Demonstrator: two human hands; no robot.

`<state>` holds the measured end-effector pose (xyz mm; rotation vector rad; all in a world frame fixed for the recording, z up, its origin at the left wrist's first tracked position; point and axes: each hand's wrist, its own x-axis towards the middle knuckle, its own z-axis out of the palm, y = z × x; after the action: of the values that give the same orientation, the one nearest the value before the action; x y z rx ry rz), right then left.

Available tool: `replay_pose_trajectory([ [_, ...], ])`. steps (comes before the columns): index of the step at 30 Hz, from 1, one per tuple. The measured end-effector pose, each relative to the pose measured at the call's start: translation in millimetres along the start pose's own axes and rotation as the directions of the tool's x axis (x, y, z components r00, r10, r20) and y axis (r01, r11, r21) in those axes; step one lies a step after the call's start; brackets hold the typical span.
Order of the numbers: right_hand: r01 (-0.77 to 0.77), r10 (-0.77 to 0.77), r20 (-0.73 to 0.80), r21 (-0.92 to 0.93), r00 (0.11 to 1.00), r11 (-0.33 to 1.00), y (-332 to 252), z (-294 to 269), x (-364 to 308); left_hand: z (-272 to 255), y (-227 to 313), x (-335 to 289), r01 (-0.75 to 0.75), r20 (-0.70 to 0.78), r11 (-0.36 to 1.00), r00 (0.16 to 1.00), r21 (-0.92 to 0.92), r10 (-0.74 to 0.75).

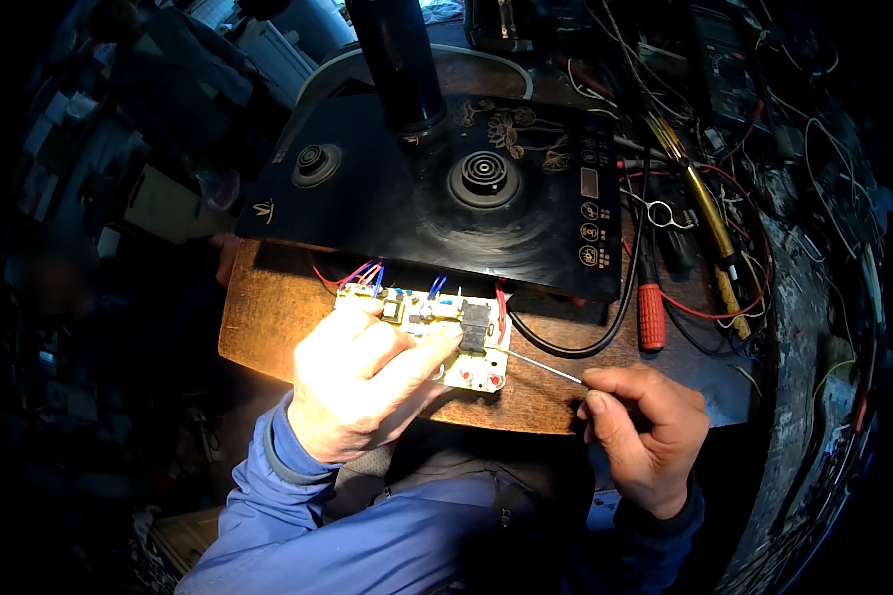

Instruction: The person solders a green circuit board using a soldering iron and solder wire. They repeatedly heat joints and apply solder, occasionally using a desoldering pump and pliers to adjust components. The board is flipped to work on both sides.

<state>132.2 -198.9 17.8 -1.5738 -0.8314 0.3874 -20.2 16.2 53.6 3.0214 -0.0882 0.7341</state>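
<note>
A small circuit board (476,374) with blocky components lies at the near edge of a wooden surface, under bright light. My left hand (352,372) grips its left part, fingers bent over the components and thumb pressed on its face. The fingers hide much of that side. Red and blue wires (372,273) run from the board under a black glass panel (387,213). My right hand (645,421) pinches a thin metal rod-like tool (546,368) between thumb and forefinger. Its tip meets the board's right edge beside a black block (474,325); whether it touches cannot be told.
Two round ringed fittings (484,178) sit on the panel, and a black cylinder (397,64) rises behind. At right lie a red-handled tool (651,317), a brass-coloured rod (706,203), tangled cables and a dim multimeter (729,69). The wooden tabletop (258,317) has a curved edge.
</note>
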Motion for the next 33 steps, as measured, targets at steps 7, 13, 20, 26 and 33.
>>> replay_pose_trajectory([
  [7, 0.133, -0.134, -0.009, -0.113, 0.991, 0.985, -4.2, 7.3, -2.3, 1.6, 0.0, 0.3, -0.007, -0.017, 1.000, 1.000, 0.000, 0.007],
  [13, -0.082, 0.081, 0.019, 0.021, 0.996, 0.996, -2.7, 6.8, -7.9, 0.8, -0.2, -0.2, -0.005, -0.007, 1.000, 1.000, 0.001, 0.005],
  [20, 0.108, -0.089, 0.110, -0.176, 0.990, 0.979, -13.9, 7.2, -3.6, 3.1, -1.1, -0.6, -0.023, -0.041, 1.000, 0.999, 0.018, 0.024],
  [26, -0.047, 0.054, 0.096, -0.072, 0.994, 0.996, -5.3, 7.3, -5.1, -0.2, 3.0, 2.0, 0.003, -0.017, 1.000, 1.000, 0.005, -0.003],
  [33, 0.221, -0.199, 0.113, -0.252, 0.974, 0.942, -1.1, 9.7, -0.4, 5.3, -1.0, -3.9, -0.035, -0.042, 0.998, 0.998, 0.055, 0.037],
])
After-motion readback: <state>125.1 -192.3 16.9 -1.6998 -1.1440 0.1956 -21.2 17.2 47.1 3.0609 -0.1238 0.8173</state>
